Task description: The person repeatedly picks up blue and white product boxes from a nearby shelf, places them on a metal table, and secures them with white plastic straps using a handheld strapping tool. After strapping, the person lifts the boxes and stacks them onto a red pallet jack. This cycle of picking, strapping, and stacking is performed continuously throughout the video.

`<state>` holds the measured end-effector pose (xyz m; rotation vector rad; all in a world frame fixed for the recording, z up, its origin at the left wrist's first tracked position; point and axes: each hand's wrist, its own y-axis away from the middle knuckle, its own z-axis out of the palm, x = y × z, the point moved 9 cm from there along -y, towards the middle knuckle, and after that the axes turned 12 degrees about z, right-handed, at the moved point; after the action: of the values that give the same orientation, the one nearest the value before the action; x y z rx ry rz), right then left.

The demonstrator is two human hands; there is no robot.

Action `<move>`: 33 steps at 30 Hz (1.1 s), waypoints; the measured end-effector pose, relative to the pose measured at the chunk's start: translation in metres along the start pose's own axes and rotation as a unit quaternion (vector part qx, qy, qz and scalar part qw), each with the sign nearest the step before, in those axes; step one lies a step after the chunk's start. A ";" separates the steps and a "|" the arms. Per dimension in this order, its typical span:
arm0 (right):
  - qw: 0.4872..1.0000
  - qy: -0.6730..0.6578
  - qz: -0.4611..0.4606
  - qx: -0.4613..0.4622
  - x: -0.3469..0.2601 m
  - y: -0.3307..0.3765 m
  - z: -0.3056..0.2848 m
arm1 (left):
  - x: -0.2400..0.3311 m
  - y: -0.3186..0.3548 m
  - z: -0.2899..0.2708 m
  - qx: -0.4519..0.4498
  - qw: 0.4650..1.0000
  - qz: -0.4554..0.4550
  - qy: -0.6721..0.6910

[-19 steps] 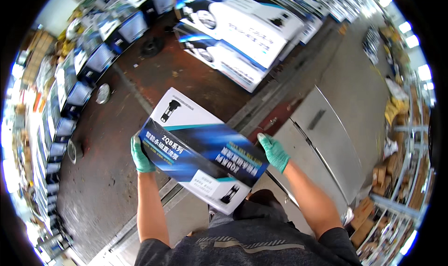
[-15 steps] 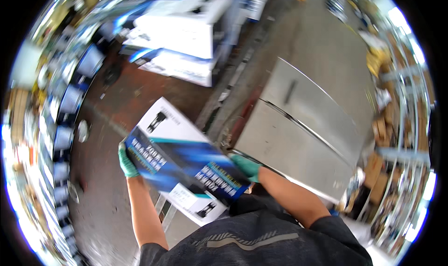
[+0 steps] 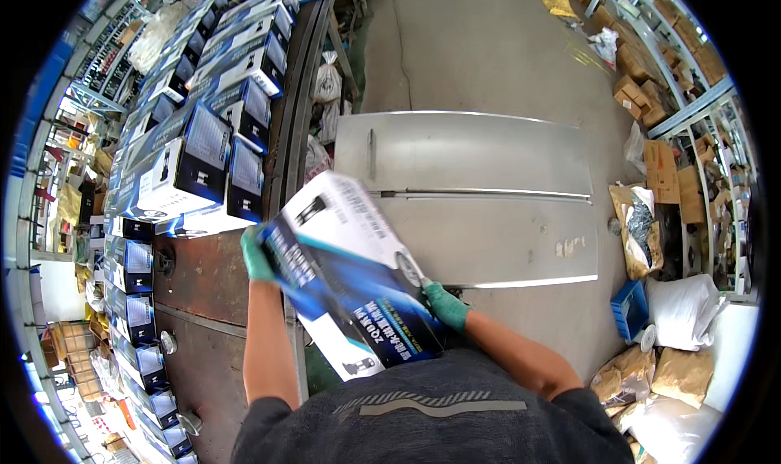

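A long carton, white, blue and black with printed lettering and a picture of a black device, hangs tilted in front of my body, held between both hands. My left hand, in a green glove, wraps around its far left end. At the near right edge my right hand, also green-gloved, grips the carton's side. The fingers on the underside are hidden. Beyond my left hand a stack of similar cartons stands on a brown bench.
To the right of the carton lies a flat silver metal surface in two panels. A row of cartons lines the bench's left side. Farther right are a blue bin, a white sack and shelving with cardboard boxes.
My view has turned rightward, so the stacked cartons and metal panels now sit farther left. The carton stays in both hands and has tipped, showing more of its white side.
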<state>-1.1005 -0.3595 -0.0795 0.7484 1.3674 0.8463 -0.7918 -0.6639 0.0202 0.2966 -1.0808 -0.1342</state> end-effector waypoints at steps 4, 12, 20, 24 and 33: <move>0.974 -0.223 0.035 -0.013 0.034 0.007 -0.053 | -0.050 -0.042 0.175 -0.122 0.989 -0.052 -0.068; 0.979 -0.125 0.010 0.161 0.041 0.008 -0.147 | -0.186 -0.007 0.244 -0.252 0.941 0.020 -0.226; 0.907 -0.370 -0.197 0.030 -0.066 0.013 -0.151 | -0.182 0.149 0.135 -0.282 0.946 -0.128 -0.097; 0.928 -0.341 -0.148 0.012 -0.090 0.015 -0.135 | -0.175 0.161 0.115 -0.267 0.957 -0.053 -0.105; 0.932 -0.343 -0.116 0.035 -0.084 0.003 -0.101 | -0.150 0.137 0.085 -0.286 0.941 0.010 -0.183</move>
<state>-1.2021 -0.4329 -0.0416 0.8170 0.8309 0.2940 -0.9416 -0.5100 -0.0282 -0.2768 -1.3573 -0.4900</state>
